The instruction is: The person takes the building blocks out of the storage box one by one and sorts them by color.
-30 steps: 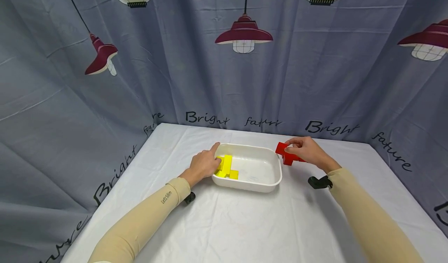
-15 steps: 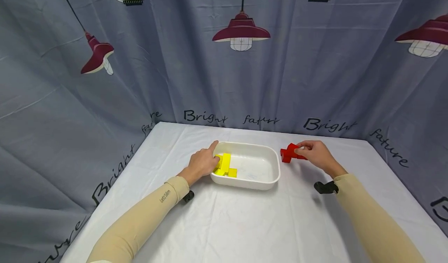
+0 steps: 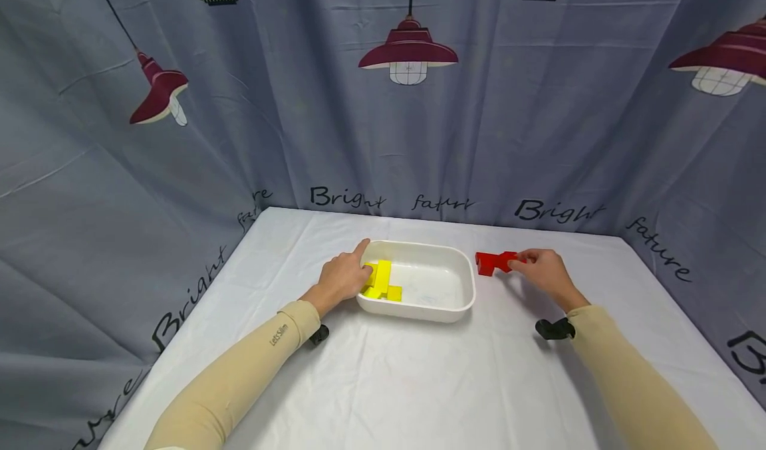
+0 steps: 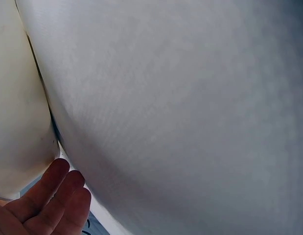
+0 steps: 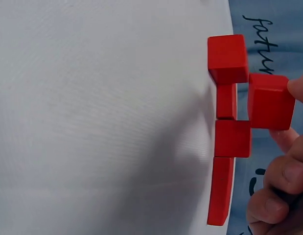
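My left hand point(image 3: 344, 276) grips the left rim of a white rectangular tub point(image 3: 439, 315), thumb inside, index finger along the rim. In the left wrist view its other fingers point(image 4: 51, 196) curl against the tub's outer wall. Inside, at the left end, lie several yellow blocks, among them a long bar point(image 3: 383, 276) and a cube point(image 3: 394, 294). Right of the tub, my right hand point(image 3: 544, 270) pinches a red block point(image 5: 271, 103) between thumb and finger. Beside it stand more red blocks in a row, including a cube point(image 5: 227, 58), another cube point(image 5: 233, 139) and a longer bar point(image 5: 221, 191).
A white cloth covers the table point(image 3: 407, 383). Grey curtains point(image 3: 383, 137) printed with lamps and lettering hang behind it and at its sides. A dark wrist-worn device point(image 3: 554, 330) shows under the right wrist, another point(image 3: 320, 334) under the left.
My right hand has shifted right, away from the tub, and lower, and the red blocks now show as a flatter row. My left hand keeps its hold on the tub. The head view has shifted slightly.
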The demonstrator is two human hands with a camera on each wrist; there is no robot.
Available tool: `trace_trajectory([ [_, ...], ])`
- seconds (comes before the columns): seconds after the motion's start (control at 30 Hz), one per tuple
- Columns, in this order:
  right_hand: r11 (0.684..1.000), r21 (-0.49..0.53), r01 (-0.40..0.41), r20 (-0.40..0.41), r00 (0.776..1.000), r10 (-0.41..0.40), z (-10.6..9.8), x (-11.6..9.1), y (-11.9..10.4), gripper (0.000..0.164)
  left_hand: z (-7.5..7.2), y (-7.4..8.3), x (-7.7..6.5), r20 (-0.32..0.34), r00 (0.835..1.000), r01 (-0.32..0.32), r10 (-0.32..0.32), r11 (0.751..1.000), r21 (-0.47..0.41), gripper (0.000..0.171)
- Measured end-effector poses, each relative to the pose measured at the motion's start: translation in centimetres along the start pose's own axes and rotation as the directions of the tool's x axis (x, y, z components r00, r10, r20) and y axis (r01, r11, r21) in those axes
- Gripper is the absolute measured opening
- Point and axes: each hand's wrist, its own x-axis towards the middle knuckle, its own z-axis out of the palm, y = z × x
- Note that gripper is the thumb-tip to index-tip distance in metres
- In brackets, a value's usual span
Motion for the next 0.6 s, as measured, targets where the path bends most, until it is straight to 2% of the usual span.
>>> trace_trajectory([
  [0.3,0.999,-0.051,0.005,-0.012,1.0,-0.006,0.9,-0.1,0.4,0.052,-0.2,0.0,0.0,-0.003,1.0,-0.003,0.003,1.0,0.004,0.067],
  [0.6,0.997,-0.066,-0.048,-0.04,0.998,0.046,1.9,-0.1,0.5,0.049,-0.1,0.0,-0.1,0.001,1.0,-0.002,0.002,1.0,-0.002,0.067],
])
